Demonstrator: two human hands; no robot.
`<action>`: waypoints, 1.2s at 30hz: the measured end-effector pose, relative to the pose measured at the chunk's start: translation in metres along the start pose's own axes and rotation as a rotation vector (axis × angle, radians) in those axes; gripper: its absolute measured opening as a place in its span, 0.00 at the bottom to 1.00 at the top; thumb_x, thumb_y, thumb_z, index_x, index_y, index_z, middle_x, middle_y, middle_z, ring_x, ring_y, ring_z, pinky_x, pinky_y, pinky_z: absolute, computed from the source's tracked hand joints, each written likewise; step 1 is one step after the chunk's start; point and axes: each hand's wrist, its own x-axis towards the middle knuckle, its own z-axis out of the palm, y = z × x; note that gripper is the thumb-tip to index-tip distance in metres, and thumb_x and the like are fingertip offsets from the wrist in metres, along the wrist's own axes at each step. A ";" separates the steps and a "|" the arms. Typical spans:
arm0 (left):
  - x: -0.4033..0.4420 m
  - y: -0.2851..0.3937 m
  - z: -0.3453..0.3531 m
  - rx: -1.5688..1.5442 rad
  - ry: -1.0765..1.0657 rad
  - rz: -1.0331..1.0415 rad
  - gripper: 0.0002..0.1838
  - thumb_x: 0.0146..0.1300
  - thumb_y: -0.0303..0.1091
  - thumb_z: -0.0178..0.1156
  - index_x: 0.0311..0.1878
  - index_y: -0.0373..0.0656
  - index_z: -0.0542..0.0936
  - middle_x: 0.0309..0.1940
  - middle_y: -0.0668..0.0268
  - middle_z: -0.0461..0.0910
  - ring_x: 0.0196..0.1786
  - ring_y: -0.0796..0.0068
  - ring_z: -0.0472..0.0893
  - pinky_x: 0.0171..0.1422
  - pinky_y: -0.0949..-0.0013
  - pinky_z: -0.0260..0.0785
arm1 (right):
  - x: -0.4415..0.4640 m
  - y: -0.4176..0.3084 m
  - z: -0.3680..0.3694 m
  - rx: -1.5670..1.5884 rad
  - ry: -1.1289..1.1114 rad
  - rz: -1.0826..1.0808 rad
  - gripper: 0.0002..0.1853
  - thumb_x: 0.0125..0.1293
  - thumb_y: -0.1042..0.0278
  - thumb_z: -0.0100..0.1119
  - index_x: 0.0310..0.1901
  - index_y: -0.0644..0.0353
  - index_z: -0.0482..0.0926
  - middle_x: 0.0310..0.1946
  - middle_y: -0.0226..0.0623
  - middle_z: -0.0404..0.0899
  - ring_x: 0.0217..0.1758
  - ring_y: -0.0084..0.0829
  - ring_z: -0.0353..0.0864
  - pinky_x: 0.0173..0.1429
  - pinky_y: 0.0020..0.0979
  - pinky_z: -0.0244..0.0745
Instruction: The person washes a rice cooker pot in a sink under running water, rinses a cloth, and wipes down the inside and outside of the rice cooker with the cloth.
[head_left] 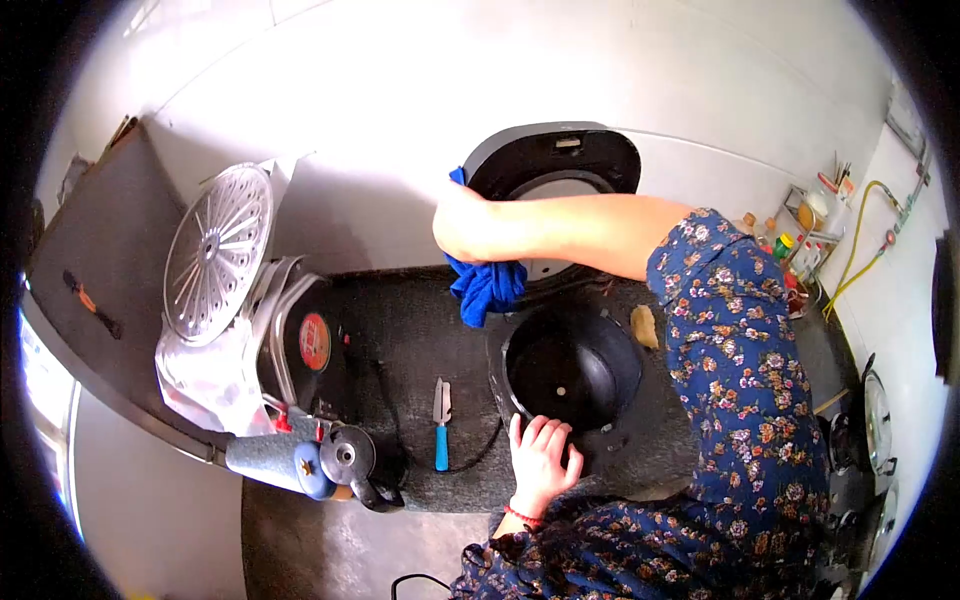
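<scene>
My right hand [465, 225] is closed on a bunched blue cloth [488, 292], which hangs below it in front of the raised lid [560, 150] of a dark appliance. The arm reaches across from the right and hides part of that lid. My left hand [543, 455], with a red bracelet at the wrist, is closed on the near rim of a round black pot [575, 365]. A small pale spot shows on the pot's inside bottom. Left of the pot, a knife with a blue handle [441, 445] lies on the dark counter [400, 330].
A perforated metal disc [218, 255] leans on bagged metalware at the left. Nearer stand a grey bottle [270, 462] and a dark-lidded vessel [347, 456]. A pale piece [644, 327] lies right of the pot. Bottles [783, 246] and a yellow hose [862, 262] are at the right.
</scene>
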 end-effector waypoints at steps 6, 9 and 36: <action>0.000 0.001 -0.002 0.029 -0.030 -0.006 0.14 0.47 0.35 0.58 0.39 0.43 0.80 0.41 0.64 0.79 0.53 0.63 0.74 0.71 0.46 0.50 | -0.045 0.073 0.014 0.446 0.304 0.066 0.18 0.53 0.61 0.55 0.45 0.52 0.82 0.33 0.39 0.84 0.40 0.42 0.83 0.45 0.43 0.77; -0.001 0.000 -0.003 0.032 -0.046 -0.019 0.14 0.46 0.36 0.57 0.38 0.44 0.79 0.41 0.65 0.79 0.53 0.62 0.74 0.72 0.46 0.49 | -0.070 0.093 0.047 0.712 0.522 0.075 0.22 0.57 0.59 0.52 0.53 0.54 0.77 0.40 0.45 0.82 0.44 0.44 0.81 0.48 0.43 0.76; 0.010 -0.010 -0.009 0.014 -0.143 -0.008 0.14 0.44 0.33 0.57 0.38 0.45 0.79 0.40 0.65 0.79 0.54 0.62 0.74 0.74 0.45 0.45 | -0.126 0.055 0.231 0.621 1.244 0.793 0.24 0.56 0.73 0.59 0.57 0.64 0.70 0.51 0.46 0.77 0.54 0.44 0.77 0.58 0.39 0.75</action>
